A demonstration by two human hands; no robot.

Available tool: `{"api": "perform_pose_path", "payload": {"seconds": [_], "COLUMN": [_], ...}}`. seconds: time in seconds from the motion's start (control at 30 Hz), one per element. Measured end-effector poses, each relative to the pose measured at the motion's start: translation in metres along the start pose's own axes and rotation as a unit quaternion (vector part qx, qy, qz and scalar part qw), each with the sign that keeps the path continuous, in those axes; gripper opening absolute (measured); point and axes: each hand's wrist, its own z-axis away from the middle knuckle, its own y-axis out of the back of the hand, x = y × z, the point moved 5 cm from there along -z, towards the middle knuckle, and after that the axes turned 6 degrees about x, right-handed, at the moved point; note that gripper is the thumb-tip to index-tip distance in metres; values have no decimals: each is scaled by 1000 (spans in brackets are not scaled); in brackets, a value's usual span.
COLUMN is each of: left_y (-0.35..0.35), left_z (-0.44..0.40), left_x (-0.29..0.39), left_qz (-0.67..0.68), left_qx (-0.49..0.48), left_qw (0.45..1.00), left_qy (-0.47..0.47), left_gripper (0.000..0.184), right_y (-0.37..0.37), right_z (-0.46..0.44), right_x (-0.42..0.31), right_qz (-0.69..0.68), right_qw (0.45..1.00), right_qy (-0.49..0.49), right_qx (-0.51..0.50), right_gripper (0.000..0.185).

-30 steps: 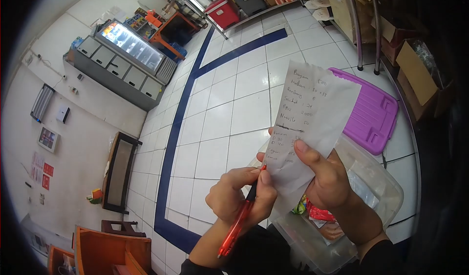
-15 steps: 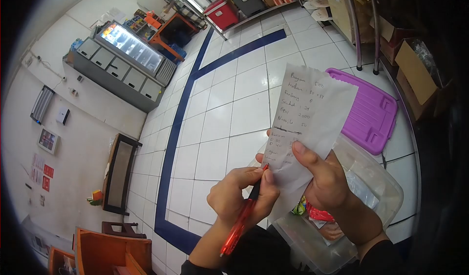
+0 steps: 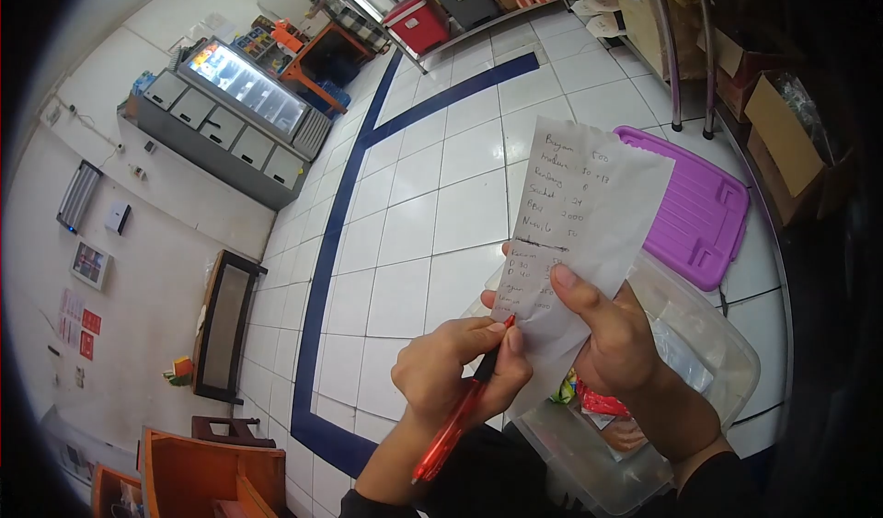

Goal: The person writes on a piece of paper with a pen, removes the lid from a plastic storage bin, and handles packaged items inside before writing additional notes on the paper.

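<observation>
My left hand [image 3: 460, 366] is closed around a red pen [image 3: 448, 435] with a black grip, and its tip touches the lower left part of a paper slip [image 3: 589, 205]. Handwritten words and numbers run down the slip, and one line is crossed out. The slip is in my right hand [image 3: 616, 334], thumb on top and fingertips showing past its left edge. Below my right hand is a clear plastic box [image 3: 727, 362] with red and green packets inside. A purple lid [image 3: 704, 214] lies on the floor behind the slip.
White floor tiles [image 3: 395, 288] carry a dark blue line [image 3: 317, 334]. An orange wooden piece [image 3: 202, 472] is at the lower left. Grey lockers [image 3: 216, 132] and a lit fridge [image 3: 248, 86] stand upper left. Cardboard boxes [image 3: 782, 141] and metal rack legs [image 3: 676, 76] are at the right.
The pen tip has shifted slightly right and down along the slip, and a new short line of writing shows near the bottom. My right hand has hardly moved.
</observation>
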Motion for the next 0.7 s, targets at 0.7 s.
{"api": "perform_pose_path", "payload": {"seconds": [0.7], "left_y": [-4], "left_z": [-2], "left_x": [9], "left_qz": [-23], "left_qx": [-37], "left_qw": [996], "left_qy": [-74], "left_gripper": [21], "right_y": [-1], "right_z": [2], "right_x": [-1], "right_qz": [36], "right_qw": [999], "right_qy": [-3], "right_qx": [2], "right_gripper": [47]}}
